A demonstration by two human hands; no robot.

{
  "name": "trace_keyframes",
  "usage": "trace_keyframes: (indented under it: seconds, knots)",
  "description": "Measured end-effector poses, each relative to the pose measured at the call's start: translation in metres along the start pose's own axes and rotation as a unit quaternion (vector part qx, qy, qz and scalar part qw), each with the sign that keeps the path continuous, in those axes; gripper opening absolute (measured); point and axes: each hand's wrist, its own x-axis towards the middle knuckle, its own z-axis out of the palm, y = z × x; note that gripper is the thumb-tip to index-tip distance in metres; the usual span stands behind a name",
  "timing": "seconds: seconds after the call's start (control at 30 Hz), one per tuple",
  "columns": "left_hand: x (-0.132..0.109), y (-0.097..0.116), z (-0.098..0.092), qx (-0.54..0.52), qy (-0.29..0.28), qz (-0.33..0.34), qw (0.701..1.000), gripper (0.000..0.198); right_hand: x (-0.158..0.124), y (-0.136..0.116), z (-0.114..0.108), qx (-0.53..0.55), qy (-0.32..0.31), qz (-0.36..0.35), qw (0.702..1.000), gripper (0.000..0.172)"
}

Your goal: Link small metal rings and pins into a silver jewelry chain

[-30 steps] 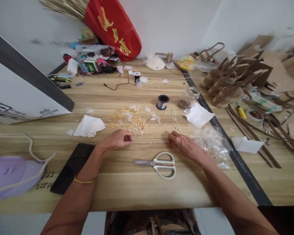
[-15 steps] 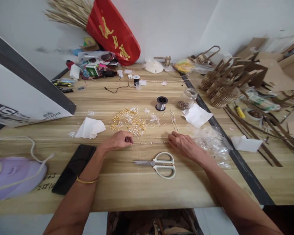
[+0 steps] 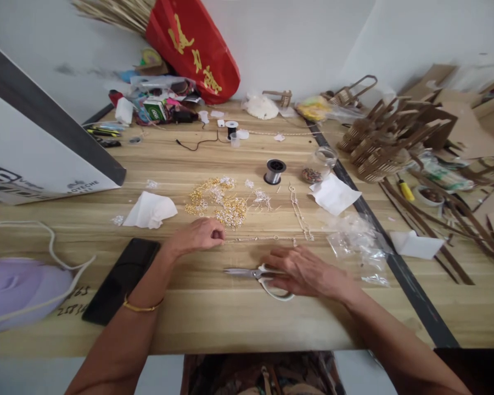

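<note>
My left hand (image 3: 200,233) is closed, thumb and finger pinching the left end of a thin chain (image 3: 259,239) that lies stretched across the wooden table. Just below the chain are scissors (image 3: 242,272) with white handles, their blades pointing left. Over those handles rests my right hand (image 3: 298,270), fingers extended and touching them, hiding part of the upper loop. A second chain (image 3: 295,206) lies loosely above my right hand. Beyond my left hand is a pile of gold and silver beads and findings (image 3: 230,211).
A wire spool (image 3: 275,172) and a glass jar (image 3: 324,162) stand farther back. Clear plastic bags (image 3: 360,244) lie right of my right hand, and a black phone (image 3: 123,280) lies beside my left forearm. Small woven baskets (image 3: 379,164) crowd the right side.
My right hand has let go of the chain's right end and moved down and slightly left onto the scissors' handles. The left hand keeps its pinch in nearly the same place.
</note>
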Motion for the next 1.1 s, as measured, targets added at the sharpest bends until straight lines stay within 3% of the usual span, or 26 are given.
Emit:
trace_keyframes:
  seconds: [0.2,0.37,0.47,0.57,0.67,0.8,0.9,1.0,1.1]
  knots:
    - [0.006,0.024,0.009,0.009,0.022,-0.018,1.0,0.014,-0.002,-0.001,0.008,-0.031,-0.031,0.006,0.999,0.025]
    - [0.013,0.03,0.02,0.029,0.033,-0.037,0.998,0.012,-0.002,0.004,0.01,-0.016,-0.051,0.019,0.998,0.032]
    - [0.017,0.027,0.024,0.04,0.041,-0.036,0.998,0.009,-0.002,0.008,0.005,0.032,-0.071,0.023,0.997,0.028]
    - [0.018,0.024,0.027,0.049,0.049,-0.026,0.997,0.009,-0.002,0.017,-0.003,0.146,-0.09,0.006,0.985,0.026]
    - [0.019,0.02,0.026,0.043,0.044,-0.021,0.998,0.01,-0.002,0.032,-0.008,0.322,-0.122,-0.019,0.939,0.037]
    - [0.018,0.019,0.024,0.028,0.028,-0.014,0.999,0.009,0.002,0.055,0.0,0.572,-0.158,-0.039,0.804,0.045]
    - [0.017,0.02,0.023,0.042,0.035,-0.005,0.999,0.008,0.009,0.068,0.015,0.676,-0.093,-0.026,0.73,0.054]
    - [0.018,0.02,0.025,0.042,0.05,0.001,0.998,0.007,0.015,0.076,0.027,0.709,-0.073,0.014,0.701,0.057]
    - [0.019,0.017,0.027,0.031,0.061,0.005,0.998,0.007,0.017,0.079,0.032,0.705,-0.091,0.021,0.703,0.057]
